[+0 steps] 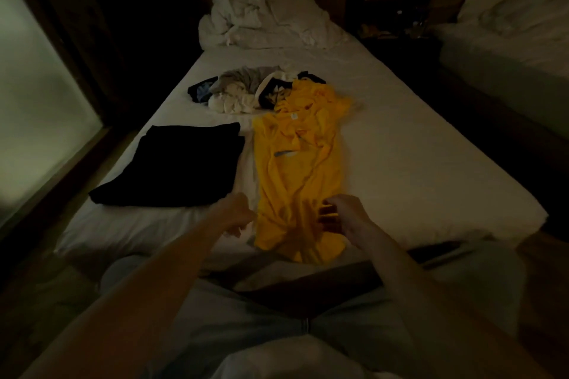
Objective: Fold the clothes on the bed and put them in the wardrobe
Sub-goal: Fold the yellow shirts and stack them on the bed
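A yellow shirt [298, 169] lies lengthwise on the white bed [415, 163], partly folded into a narrow strip, its collar end away from me. My left hand [235, 214] is at the shirt's near left corner with curled fingers; the dim light hides whether it holds cloth. My right hand [345, 214] pinches the shirt's near hem. A folded black garment [181, 166] rests flat to the shirt's left. Further up the bed sits a pile of unfolded clothes [246, 88] in grey, white and dark colours.
A bunched white duvet [264, 12] lies at the head of the bed. A second bed [511, 34] stands to the right across a dark gap. A pale frosted panel [34, 108] runs along the left. My legs in light trousers fill the foreground.
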The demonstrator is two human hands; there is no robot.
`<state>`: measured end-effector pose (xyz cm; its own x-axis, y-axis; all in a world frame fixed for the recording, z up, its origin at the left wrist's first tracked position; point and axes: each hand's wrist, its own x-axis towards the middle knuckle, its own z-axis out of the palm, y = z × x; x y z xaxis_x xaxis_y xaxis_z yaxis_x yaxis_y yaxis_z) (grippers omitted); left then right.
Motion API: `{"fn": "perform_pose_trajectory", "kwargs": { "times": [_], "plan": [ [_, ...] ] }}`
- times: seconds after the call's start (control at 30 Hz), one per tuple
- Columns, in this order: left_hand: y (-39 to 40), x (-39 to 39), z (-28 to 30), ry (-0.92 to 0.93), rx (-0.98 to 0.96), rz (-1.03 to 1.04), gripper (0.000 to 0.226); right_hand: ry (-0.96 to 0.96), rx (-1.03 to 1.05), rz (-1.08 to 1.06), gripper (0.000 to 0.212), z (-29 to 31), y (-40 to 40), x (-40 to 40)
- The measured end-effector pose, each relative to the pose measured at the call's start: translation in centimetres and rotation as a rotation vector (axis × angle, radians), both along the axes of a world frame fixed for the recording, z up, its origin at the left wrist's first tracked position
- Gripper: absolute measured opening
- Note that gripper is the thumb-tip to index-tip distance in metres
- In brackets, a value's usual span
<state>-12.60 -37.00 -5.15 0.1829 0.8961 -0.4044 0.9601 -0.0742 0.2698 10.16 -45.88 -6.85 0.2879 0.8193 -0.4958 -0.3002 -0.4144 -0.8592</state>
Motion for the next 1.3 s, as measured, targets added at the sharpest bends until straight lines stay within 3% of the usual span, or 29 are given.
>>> {"fn": "perform_pose_trajectory", "kwargs": {
  "times": [0.07, 0.13, 0.27, 0.33, 0.4, 0.5, 0.6, 0.7, 0.8, 0.87, 0.93, 1.0, 1.1, 1.2, 1.3],
  "plan": [
    [-0.3, -0.5, -0.9, 0.006, 0.167, -0.082, 0.039, -0.319, -0.081, -0.035, 0.008, -2.6, -0.3, 1.8],
    [-1.0, -0.4, -1.7, -0.013, 0.149, -0.257, 0.043, -0.669, -0.154, 0.068, 0.023, -4.5, -1.2, 2.6],
    [-2.3, -0.5, -5.0, -0.229, 0.149, -0.221, 0.026, -0.888, -0.133, 0.264, 0.07, -5.6, -2.3, 0.6],
    [-3.2, -0.1, -5.1, -0.294, 0.161, -0.201, 0.021, -1.0, -0.16, 0.289, 0.07, -6.1, -2.3, -0.6],
    [-3.3, -0.2, -5.2, -0.321, 0.121, -0.17, 0.018, -1.02, -0.154, 0.242, 0.053, -6.6, -2.3, -1.1],
    [-2.9, -0.9, -5.2, -0.302, 0.082, -0.063, 0.035, -0.952, -0.14, 0.198, 0.038, -6.5, -2.3, -0.7],
    [-2.5, -1.5, -5.7, -0.283, 0.352, 0.01, 0.027, -0.71, -0.137, 0.137, 0.037, -5.3, -2.4, 0.0],
    [-2.5, -0.6, -5.3, -0.149, 0.394, -0.406, 0.063, -0.545, -0.117, 0.055, 0.034, -4.2, -2.0, 1.0],
    [-2.7, 0.1, -4.1, 0.177, 0.37, -0.821, 0.074, -0.289, 0.001, -0.057, 0.017, -2.6, -1.2, 1.9],
    [-2.0, -0.1, -4.2, 0.279, 0.367, -0.825, 0.071, -0.082, 0.07, -0.132, 0.012, -1.0, -1.1, 2.2],
    [-1.3, -0.4, -4.2, 0.27, 0.396, -0.752, 0.053, 0.074, 0.124, -0.139, 0.015, 0.5, -1.1, 2.6],
    [-0.5, -0.2, -4.1, 0.091, 0.442, -0.68, 0.035, 0.075, 0.182, -0.087, 0.022, 1.4, -1.1, 3.1],
    [0.9, 0.4, -3.2, -0.444, 0.401, -0.364, 0.019, -0.17, 0.202, -0.036, 0.037, 2.2, -0.6, 4.1],
    [2.6, 1.0, -1.1, -0.869, 0.222, 0.01, 0.012, -0.437, 0.233, -0.046, 0.026, 3.0, 1.0, 5.0],
    [4.3, 2.5, 1.7, -1.126, 0.144, 0.215, 0.009, -0.66, 0.241, -0.092, 0.008, 4.0, 3.7, 5.8]
  ]
}}
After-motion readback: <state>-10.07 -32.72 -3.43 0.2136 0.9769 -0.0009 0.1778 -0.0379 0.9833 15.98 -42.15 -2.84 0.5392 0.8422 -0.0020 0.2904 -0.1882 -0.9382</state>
